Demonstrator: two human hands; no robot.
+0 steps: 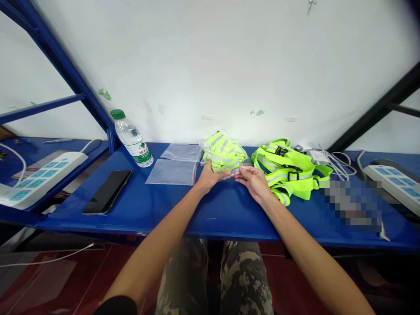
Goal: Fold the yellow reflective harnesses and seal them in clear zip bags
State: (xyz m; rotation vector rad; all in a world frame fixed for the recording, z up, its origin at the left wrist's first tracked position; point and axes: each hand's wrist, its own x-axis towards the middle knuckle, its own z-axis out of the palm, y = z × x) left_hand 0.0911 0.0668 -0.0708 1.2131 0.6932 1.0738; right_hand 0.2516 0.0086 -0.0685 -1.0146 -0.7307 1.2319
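A clear plastic bag [226, 151] with folded neon-yellow reflective straps inside is held just above the blue table. My left hand [211, 176] is closed on the bag's lower left side. At its lower right edge, my right hand [252, 178] pinches the plastic between thumb and fingers. Close by on the right lies a loose pile of neon-yellow reflective straps [300, 170] with grey stripes and black buckles. Left of my hands, two flat clear plastic bags [172, 171] lie one behind the other on the table.
A water bottle [133, 140] with a green cap stands at the back left, behind a black phone [108, 191]. White cables [341, 164] lie beyond the strap pile. Power strips [42, 177] sit at the sides. A pixelated patch covers something at right. The blue table [157, 214] meets a white wall.
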